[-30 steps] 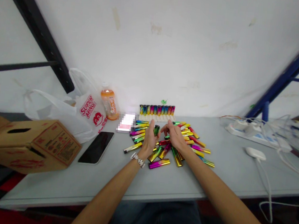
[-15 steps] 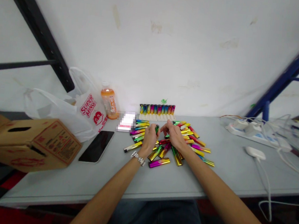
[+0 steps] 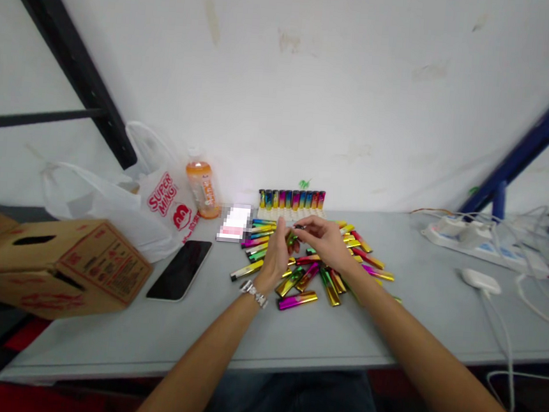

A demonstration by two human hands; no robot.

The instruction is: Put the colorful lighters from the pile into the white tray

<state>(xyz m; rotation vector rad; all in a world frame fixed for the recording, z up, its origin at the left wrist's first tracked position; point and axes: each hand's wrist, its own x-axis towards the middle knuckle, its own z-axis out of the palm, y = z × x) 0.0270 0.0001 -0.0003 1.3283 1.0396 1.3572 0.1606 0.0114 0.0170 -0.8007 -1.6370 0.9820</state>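
A shiny green-gold lighter (image 3: pixel 291 239) is in my left hand (image 3: pixel 276 257), its lower part hidden by the curled fingers. My right hand (image 3: pixel 325 239) pinches at its dark top end with thumb and forefinger. Whether a small separate part sits in that pinch is too small to tell. Many loose metallic lighters lie around and below both hands, among them a purple-gold lighter (image 3: pixel 297 300) nearest the front. Behind the hands, a row of upright lighters (image 3: pixel 295 199) stands in a white slotted holder (image 3: pixel 265 213) by the wall.
On the left are a cardboard box (image 3: pixel 101 264), a white plastic bag (image 3: pixel 134 213), an orange drink bottle (image 3: pixel 204 187) and a black-screened phone (image 3: pixel 179 271). A blurred bright panel (image 3: pixel 235 222) lies beside the lighters. To the right are a power strip (image 3: pixel 486 250) and white charger (image 3: pixel 480 281) with cables.
My right hand has moved left and closed onto the top of the lighter in my left hand. The left hand has turned more upright. The view has shifted slightly.
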